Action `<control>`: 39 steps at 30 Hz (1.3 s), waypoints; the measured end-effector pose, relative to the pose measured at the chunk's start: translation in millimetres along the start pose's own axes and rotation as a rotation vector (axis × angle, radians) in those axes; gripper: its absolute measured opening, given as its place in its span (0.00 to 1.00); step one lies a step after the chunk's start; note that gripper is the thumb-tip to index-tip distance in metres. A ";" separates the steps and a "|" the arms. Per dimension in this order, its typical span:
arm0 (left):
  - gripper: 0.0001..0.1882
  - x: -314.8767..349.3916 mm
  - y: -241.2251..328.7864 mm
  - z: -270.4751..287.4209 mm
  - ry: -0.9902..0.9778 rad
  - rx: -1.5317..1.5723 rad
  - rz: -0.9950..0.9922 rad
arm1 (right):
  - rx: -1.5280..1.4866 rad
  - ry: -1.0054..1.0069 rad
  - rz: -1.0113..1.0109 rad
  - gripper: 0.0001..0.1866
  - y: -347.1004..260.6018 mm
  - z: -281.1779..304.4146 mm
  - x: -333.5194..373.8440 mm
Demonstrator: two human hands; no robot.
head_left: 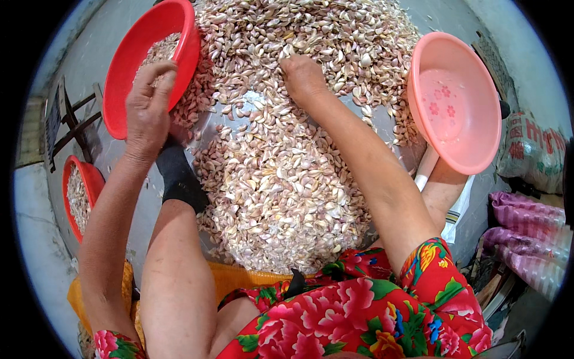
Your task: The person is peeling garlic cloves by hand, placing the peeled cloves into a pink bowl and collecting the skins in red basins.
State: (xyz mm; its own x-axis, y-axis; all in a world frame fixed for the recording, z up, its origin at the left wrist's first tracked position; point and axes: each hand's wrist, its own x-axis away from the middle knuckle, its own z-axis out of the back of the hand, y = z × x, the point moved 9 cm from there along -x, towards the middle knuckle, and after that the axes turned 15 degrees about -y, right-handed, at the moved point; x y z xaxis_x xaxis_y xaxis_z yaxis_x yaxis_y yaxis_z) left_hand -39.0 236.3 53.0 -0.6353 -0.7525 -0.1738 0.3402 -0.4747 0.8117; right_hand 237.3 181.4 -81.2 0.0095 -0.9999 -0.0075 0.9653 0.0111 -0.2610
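Loose garlic cloves lie in a broad heap (pixel 353 36) at the far side and a nearer pile (pixel 281 185) between my legs. My right hand (pixel 304 79) reaches to the near edge of the far heap, its fingers curled together against the cloves; what they pinch is hidden. My left hand (pixel 149 110) is raised over the near rim of a tilted red basin (pixel 186 51), which holds small pale bits. Its fingers are bent and drawn together, and anything between them is too small to name.
A pink basin (pixel 487 113) with printed flowers stands right of the heap. A smaller red basin (pixel 95 182) with pale pieces sits at the left, near a wooden stool frame (pixel 78 122). A woven sack (pixel 532 152) and striped purple bags (pixel 526 239) lie at the right.
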 end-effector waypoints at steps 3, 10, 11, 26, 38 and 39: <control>0.11 20.3 -11.7 -41.6 -0.232 0.168 0.188 | -0.152 -0.154 -0.060 0.07 -0.1 -15.0 26.2; 0.08 61.3 0.3 -169.0 -0.604 0.568 0.509 | -1.117 -0.165 -0.197 0.08 20.0 -3.8 135.9; 0.08 68.5 5.9 -181.7 -0.630 0.601 0.563 | -1.238 -0.205 -0.236 0.08 13.9 -6.4 152.1; 0.08 82.2 -7.5 -218.8 -0.986 0.256 0.728 | -0.306 0.026 0.113 0.08 -22.5 18.7 121.1; 0.09 95.4 35.1 -240.0 -0.985 0.549 0.599 | -0.729 -0.164 0.016 0.13 -55.0 43.3 203.0; 0.08 97.5 39.2 -243.0 -1.047 0.481 0.572 | -0.858 -0.192 -0.036 0.12 -53.1 41.2 210.1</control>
State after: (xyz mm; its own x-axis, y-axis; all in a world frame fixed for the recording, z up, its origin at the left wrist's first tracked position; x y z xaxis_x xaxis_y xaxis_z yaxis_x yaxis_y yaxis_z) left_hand 80.9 33.4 -67.7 -0.7961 0.0260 0.6046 0.5993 0.1715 0.7819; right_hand 198.8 -29.5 -29.1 0.1011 -0.9823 0.1574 0.4374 -0.0982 -0.8939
